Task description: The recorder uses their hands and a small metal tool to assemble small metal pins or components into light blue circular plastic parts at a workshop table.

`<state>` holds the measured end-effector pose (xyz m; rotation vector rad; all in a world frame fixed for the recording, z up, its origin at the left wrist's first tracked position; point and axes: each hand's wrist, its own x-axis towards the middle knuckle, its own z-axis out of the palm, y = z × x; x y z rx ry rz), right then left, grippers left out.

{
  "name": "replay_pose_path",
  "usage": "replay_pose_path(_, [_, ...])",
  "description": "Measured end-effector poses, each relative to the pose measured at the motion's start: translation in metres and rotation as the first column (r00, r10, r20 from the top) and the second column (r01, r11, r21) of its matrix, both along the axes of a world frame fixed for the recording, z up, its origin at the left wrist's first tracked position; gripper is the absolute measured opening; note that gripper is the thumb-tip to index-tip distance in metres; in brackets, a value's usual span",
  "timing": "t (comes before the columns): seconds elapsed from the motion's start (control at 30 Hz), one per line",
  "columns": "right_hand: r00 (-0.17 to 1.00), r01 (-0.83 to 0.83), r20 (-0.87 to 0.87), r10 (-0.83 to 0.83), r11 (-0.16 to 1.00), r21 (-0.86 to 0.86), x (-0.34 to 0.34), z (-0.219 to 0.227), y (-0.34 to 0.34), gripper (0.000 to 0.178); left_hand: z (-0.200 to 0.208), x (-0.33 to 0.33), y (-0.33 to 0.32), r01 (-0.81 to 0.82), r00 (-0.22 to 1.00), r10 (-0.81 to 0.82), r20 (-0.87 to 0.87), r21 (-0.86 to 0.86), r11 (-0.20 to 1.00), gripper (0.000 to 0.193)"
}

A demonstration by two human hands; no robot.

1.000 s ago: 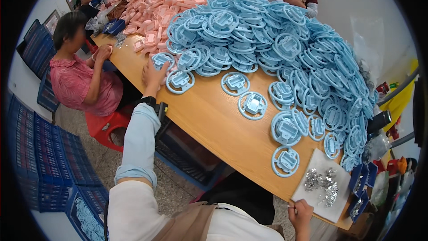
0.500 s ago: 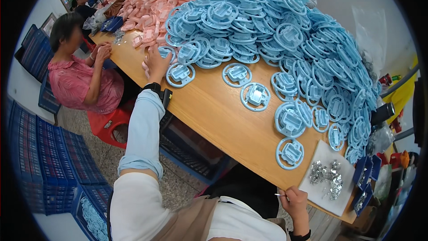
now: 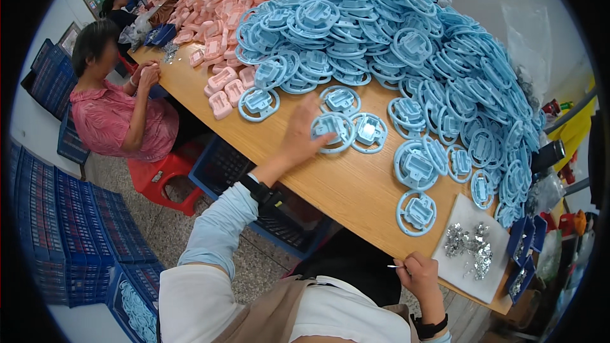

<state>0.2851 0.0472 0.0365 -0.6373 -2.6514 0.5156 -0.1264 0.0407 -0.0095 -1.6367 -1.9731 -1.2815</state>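
Our left hand (image 3: pixel 304 134) reaches out over the wooden table (image 3: pixel 330 184), fingers spread and laid on a light blue plastic ring (image 3: pixel 333 132), not yet closed around it. The ring is round and flat, with a rectangular block set in its middle, and it lies just beside a matching one (image 3: pixel 369 132) near the foot of the big blue heap (image 3: pixel 406 44). Our right hand (image 3: pixel 417 274), near our body, pinches a small thin metal piece (image 3: pixel 395 267). Beyond it a white sheet (image 3: pixel 456 265) carries shiny metal bits (image 3: pixel 469 248).
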Motion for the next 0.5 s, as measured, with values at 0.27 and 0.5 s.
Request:
replay_pose_path(0.27, [0.998,0.054,-0.033,-0.055,0.998,-0.041,0.011,-0.012,-0.008,0.029,0.008,-0.135,0.006,-0.324,0.931,0.283,-0.229,-0.167,0.931,0.062])
replay_pose_path(0.5, [0.997,0.069,-0.023,-0.07,0.997,-0.028,0.016,-0.015,-0.01,0.028,0.054,-0.114,0.02,-0.343,0.939,0.33,0.095,0.194,0.919,0.03])
